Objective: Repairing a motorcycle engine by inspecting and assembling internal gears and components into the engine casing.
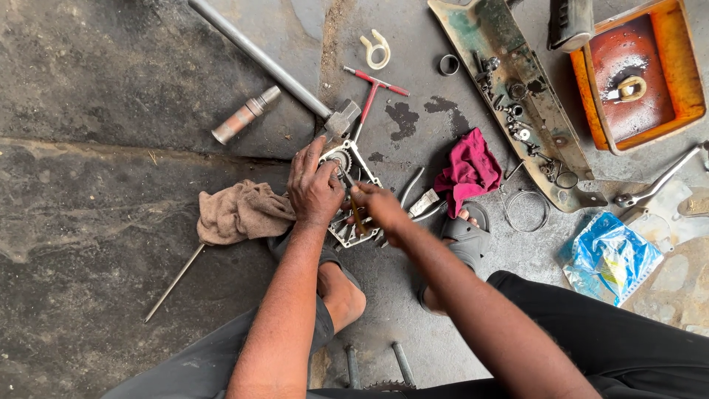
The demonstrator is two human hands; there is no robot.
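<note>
A small metal engine casing (360, 171) lies on the concrete floor between my feet. My left hand (313, 186) rests spread on top of it, pressing it down. My right hand (378, 205) is closed around a slim tool with a yellow-brown handle (357, 213), its tip pointed into the casing by my left fingers. Both forearms reach in from the bottom of the view. Most of the casing's inside is hidden under my hands.
A brown rag (240, 212) lies left of the casing, a magenta rag (468, 171) to its right. A long-handled hammer (275, 66), a red T-handle wrench (371, 92), a grey cylinder (244, 115), a parts-strewn metal panel (509, 96), an orange tray (668, 66) and a blue bag (610, 255) lie around.
</note>
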